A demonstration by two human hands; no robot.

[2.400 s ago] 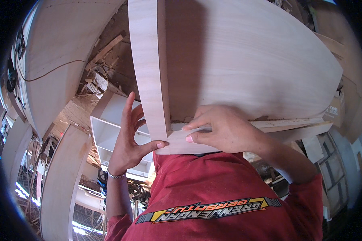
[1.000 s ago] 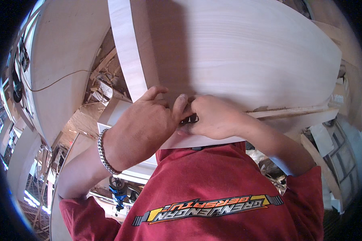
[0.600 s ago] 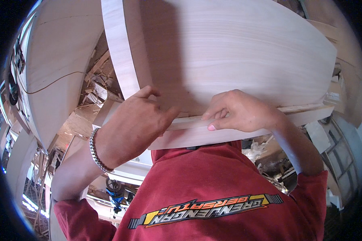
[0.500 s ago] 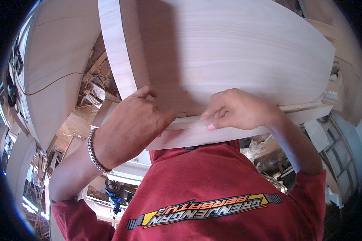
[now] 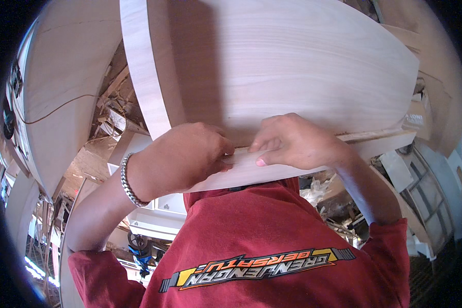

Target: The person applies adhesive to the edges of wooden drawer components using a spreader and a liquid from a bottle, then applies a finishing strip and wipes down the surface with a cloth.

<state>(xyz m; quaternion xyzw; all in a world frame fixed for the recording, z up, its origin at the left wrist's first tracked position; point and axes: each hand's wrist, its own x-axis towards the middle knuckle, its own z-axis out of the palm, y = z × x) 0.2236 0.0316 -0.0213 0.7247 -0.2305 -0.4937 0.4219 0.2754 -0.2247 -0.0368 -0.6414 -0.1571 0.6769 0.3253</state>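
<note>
A large pale wooden piece with a broad inner panel (image 5: 303,66) and raised borders stands before me. Along its near side runs a pale wooden edge board (image 5: 377,145), just in front of my red shirt. Both hands work on this edge, close together. My left hand (image 5: 185,154), with a chain bracelet at the wrist, is closed over the edge, fingers curled and fingertips partly hidden. My right hand (image 5: 303,141) pinches at the edge, thumb on the near side and fingers bent inward. Whether a thin strip lies between the fingertips, I cannot make out.
At the left stands another large curved pale panel (image 5: 66,92), with a thin cable (image 5: 51,115) hanging across it. Wood scraps (image 5: 113,87) lie on the floor beyond. A blue and black tool (image 5: 141,251) shows by my left elbow. A paned frame (image 5: 428,190) leans at the right.
My left hand has moved right and slightly down, closer to my right hand, its fingers curling more over the edge. My right hand stays pinched at about the same place on the edge.
</note>
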